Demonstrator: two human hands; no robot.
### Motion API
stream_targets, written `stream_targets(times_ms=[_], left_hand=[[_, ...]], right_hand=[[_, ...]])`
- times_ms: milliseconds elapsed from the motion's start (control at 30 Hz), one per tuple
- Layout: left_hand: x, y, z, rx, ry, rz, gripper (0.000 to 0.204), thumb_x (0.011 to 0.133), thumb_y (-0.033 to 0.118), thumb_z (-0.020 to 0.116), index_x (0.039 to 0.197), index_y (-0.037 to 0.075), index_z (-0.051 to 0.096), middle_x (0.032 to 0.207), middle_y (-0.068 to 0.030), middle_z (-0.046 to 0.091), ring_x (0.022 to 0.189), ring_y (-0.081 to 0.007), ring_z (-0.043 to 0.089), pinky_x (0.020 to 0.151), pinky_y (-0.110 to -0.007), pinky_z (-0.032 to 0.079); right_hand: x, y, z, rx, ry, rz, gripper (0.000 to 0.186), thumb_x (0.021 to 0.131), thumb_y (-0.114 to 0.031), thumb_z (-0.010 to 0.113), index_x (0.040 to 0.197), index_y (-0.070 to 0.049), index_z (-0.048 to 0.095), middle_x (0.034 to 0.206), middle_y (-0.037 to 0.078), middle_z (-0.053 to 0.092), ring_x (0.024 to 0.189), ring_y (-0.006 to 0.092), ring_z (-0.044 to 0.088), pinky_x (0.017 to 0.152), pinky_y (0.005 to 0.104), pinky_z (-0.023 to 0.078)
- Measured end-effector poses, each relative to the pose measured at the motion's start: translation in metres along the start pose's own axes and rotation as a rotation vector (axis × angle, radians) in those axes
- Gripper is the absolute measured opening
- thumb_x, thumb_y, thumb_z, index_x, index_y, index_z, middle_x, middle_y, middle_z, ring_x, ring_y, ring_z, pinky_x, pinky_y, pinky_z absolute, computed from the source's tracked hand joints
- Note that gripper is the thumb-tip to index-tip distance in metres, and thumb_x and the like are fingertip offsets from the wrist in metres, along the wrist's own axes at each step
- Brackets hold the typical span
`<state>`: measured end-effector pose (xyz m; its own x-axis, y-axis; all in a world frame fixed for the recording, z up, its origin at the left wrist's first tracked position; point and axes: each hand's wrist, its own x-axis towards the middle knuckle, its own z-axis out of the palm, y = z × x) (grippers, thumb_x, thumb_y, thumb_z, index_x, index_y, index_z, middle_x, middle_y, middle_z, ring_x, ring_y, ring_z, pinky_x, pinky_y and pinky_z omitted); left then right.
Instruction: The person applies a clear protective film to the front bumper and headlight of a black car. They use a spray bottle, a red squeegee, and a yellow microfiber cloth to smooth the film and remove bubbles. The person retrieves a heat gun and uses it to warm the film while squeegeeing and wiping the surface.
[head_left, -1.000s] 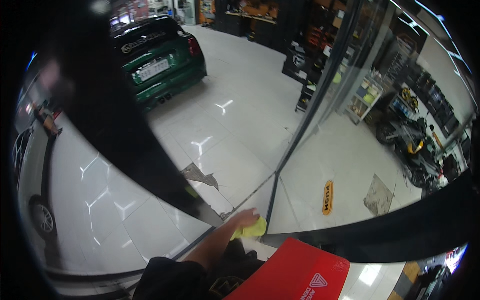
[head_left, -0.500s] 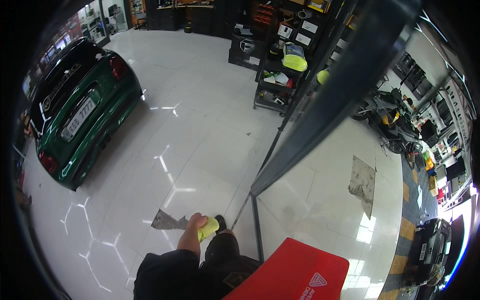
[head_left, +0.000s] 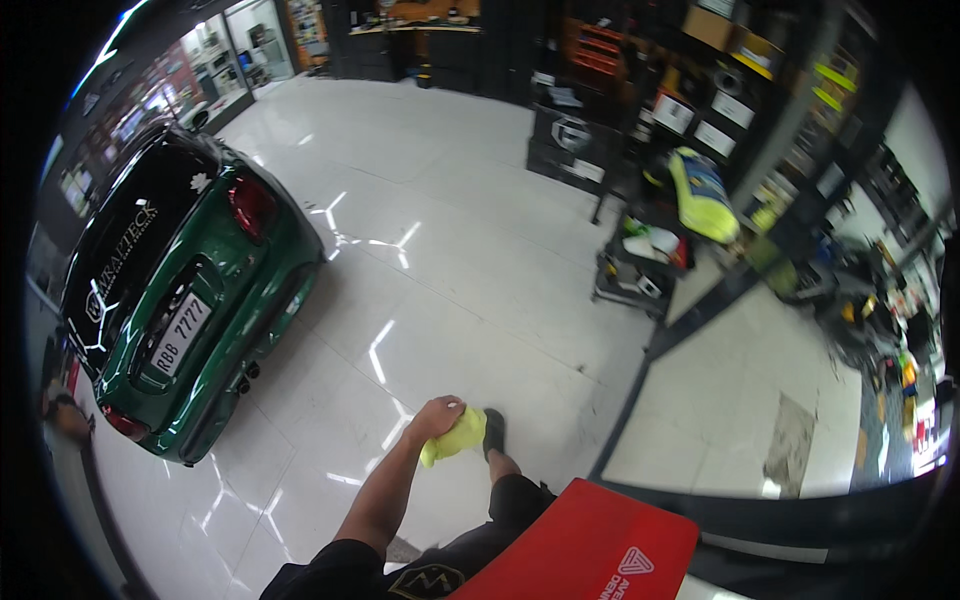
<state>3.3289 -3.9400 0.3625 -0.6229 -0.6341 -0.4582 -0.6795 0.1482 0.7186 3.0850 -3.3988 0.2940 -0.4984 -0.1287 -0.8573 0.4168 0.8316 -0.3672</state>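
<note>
My left hand is closed on a crumpled pale yellow-green cloth, held low above the white tiled floor, beside my dark shoe. A red flat panel with a white logo fills the lower middle in front of my body. My right hand is not visible.
A green hatchback stands at left. A black rolling cart carries a yellow bundle, near dark shelving. A dark-framed glass door is at right, with motorcycles beyond it. A workbench lines the back.
I have moved forward past the glass door frame into the car bay. The green car and the cart appear closer. The cloth stays in my left hand.
</note>
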Motion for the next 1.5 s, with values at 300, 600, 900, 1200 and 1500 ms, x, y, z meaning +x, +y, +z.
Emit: stream_targets(times_ms=[300,600,900,1200,1500], left_hand=[[-0.013,-0.209,-0.186,-0.052,-0.069,-0.896,0.061,0.103,0.06,0.044,0.11,0.007,0.074,0.101,-0.016,0.075,0.097,-0.0284,0.071,0.087,-0.041,0.055],[0.166,-0.171,-0.37,-0.598,0.397,-0.987,0.066,0.092,0.063,0.061,0.111,0.001,0.075,0.118,-0.0184,0.073,0.111,-0.0317,0.068,0.098,-0.044,0.051],[0.633,-0.148,-0.772,0.24,0.19,-0.453,0.07,0.092,0.068,0.056,0.105,0.002,0.076,0.108,-0.0255,0.073,0.103,-0.0432,0.069,0.091,-0.049,0.053],[0.934,-0.203,-1.068,-0.089,0.311,-0.752,0.087,0.088,0.074,0.059,0.103,-0.011,0.073,0.095,-0.0267,0.074,0.092,-0.0341,0.073,0.085,-0.042,0.054],[1.039,-0.28,-1.2,-0.829,0.387,-0.953,0.074,0.092,0.06,0.063,0.115,-0.01,0.071,0.109,-0.0202,0.074,0.099,-0.0268,0.07,0.088,-0.039,0.052]], right_hand=[[0.15,-0.541,0.121,-0.251,0.021,-0.354,0.03,0.097,-0.028,0.057,0.1,-0.002,0.071,0.079,0.012,0.073,0.064,0.0194,0.069,0.05,0.035,0.052],[0.207,-1.093,0.337,0.051,-0.175,-0.842,0.028,0.101,-0.025,0.057,0.12,-0.007,0.067,0.09,0.008,0.073,0.08,0.0163,0.07,0.067,0.0325,0.054],[0.326,-1.134,0.481,-0.62,-0.318,-0.02,0.024,0.096,-0.021,0.059,0.11,-0.003,0.067,0.086,0.01,0.071,0.07,0.0224,0.07,0.057,0.0394,0.057],[0.439,-1.473,0.609,-0.332,-0.076,0.108,0.026,0.096,-0.023,0.057,0.105,-0.001,0.067,0.085,0.015,0.072,0.065,0.0273,0.07,0.055,0.0454,0.058],[0.465,-2.182,0.894,-0.205,-0.238,-0.84,0.021,0.102,-0.023,0.058,0.11,-0.006,0.068,0.086,0.007,0.071,0.074,0.0151,0.068,0.06,0.0292,0.053]])
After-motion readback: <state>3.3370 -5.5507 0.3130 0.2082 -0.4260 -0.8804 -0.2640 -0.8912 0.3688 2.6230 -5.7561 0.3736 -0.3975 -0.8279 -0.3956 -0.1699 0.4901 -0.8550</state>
